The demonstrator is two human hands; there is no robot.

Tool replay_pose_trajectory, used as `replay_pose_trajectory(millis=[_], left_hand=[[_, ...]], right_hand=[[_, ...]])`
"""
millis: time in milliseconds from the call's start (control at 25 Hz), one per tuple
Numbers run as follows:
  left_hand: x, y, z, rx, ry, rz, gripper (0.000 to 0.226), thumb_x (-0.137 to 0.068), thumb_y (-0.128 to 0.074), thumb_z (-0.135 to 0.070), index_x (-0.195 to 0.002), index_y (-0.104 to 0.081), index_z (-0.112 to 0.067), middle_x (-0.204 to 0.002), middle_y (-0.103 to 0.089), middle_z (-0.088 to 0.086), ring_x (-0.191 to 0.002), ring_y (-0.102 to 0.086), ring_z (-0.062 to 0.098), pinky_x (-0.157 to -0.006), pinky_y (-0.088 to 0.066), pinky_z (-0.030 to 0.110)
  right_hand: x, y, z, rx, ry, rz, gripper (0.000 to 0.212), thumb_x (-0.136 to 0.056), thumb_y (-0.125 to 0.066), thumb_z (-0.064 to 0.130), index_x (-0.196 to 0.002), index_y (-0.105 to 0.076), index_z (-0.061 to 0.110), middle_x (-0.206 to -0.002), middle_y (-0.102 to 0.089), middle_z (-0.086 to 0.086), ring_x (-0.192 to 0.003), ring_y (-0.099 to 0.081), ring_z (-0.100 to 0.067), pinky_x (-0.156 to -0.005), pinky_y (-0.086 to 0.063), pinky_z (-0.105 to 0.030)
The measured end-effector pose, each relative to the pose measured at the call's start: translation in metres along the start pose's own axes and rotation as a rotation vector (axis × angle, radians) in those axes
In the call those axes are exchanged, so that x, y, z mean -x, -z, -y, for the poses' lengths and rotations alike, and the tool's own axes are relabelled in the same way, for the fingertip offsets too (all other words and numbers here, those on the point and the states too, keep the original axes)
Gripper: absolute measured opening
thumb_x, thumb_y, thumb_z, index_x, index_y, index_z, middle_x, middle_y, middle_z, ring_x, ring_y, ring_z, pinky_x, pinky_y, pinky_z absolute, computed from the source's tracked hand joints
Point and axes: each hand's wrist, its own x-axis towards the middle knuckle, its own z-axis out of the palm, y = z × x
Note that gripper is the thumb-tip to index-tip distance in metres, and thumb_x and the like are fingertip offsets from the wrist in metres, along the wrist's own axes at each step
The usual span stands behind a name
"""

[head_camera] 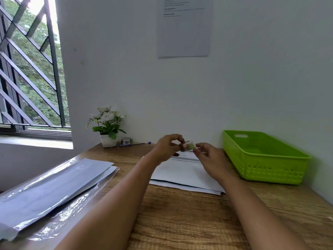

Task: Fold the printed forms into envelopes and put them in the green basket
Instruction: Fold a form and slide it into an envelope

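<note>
A stack of white printed forms (187, 175) lies on the wooden desk (180, 213) in front of me. Above its far end, both hands hold a small, blurred, pale greenish strip (189, 146). My left hand (168, 147) pinches its left end with curled fingers. My right hand (210, 157) pinches its right end between thumb and fingertips. The green basket (261, 157) stands at the right against the wall, and nothing shows inside it. A pile of envelopes in clear plastic wrap (52, 192) lies at the left.
A small potted plant with white flowers (108, 127), a roll of tape (126, 141) and a blue pen (134, 144) stand along the back wall. A printed sheet (183, 29) hangs on the wall. A barred window (30, 69) is at the left.
</note>
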Motion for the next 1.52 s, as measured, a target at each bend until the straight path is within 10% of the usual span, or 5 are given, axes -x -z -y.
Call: replay_pose_trajectory(millis=[200, 560, 1160, 1520], left_hand=[[-0.002, -0.026, -0.007, 0.031, -0.041, 0.110, 0.021, -0.087, -0.064, -0.006, -0.073, -0.058, -0.021, -0.121, -0.060, 0.005, -0.101, -0.064, 0.025, -0.077, -0.056, 0.031], [-0.004, -0.016, 0.003, 0.028, 0.033, 0.110, 0.025, -0.092, -0.057, -0.002, -0.072, -0.049, -0.016, -0.104, -0.064, 0.006, -0.087, -0.059, 0.020, -0.077, -0.049, 0.030], [0.016, 0.068, 0.060, -0.635, 0.134, -0.443, 0.010, -0.087, -0.060, -0.007, -0.081, -0.059, -0.014, -0.082, -0.061, -0.006, -0.084, -0.057, 0.014, -0.070, -0.036, 0.023], [0.010, 0.077, 0.065, -0.828, 0.235, -0.637, 0.021, -0.088, -0.058, -0.007, -0.109, -0.061, -0.008, -0.117, -0.060, 0.012, -0.111, -0.051, 0.029, -0.087, -0.045, 0.038]], right_hand=[[-0.001, 0.010, -0.003, -0.159, -0.036, -0.186, 0.004, -0.086, -0.067, 0.015, -0.082, -0.069, 0.013, -0.077, -0.066, 0.007, -0.075, -0.061, -0.005, -0.064, -0.042, -0.018], [-0.005, 0.008, -0.004, -0.279, -0.141, -0.157, 0.009, -0.091, -0.059, 0.009, -0.087, -0.067, 0.010, -0.076, -0.064, -0.004, -0.062, -0.060, -0.011, -0.051, -0.042, -0.015], [-0.006, 0.013, -0.009, -0.253, -0.223, -0.114, 0.021, -0.085, -0.064, 0.003, -0.076, -0.063, 0.022, -0.076, -0.066, -0.003, -0.062, -0.057, -0.011, -0.051, -0.038, -0.019], [-0.011, 0.027, -0.019, -0.187, -0.305, -0.204, 0.027, -0.080, -0.072, 0.009, -0.060, -0.058, 0.018, -0.062, -0.056, 0.002, -0.058, -0.049, -0.012, -0.051, -0.040, -0.019]])
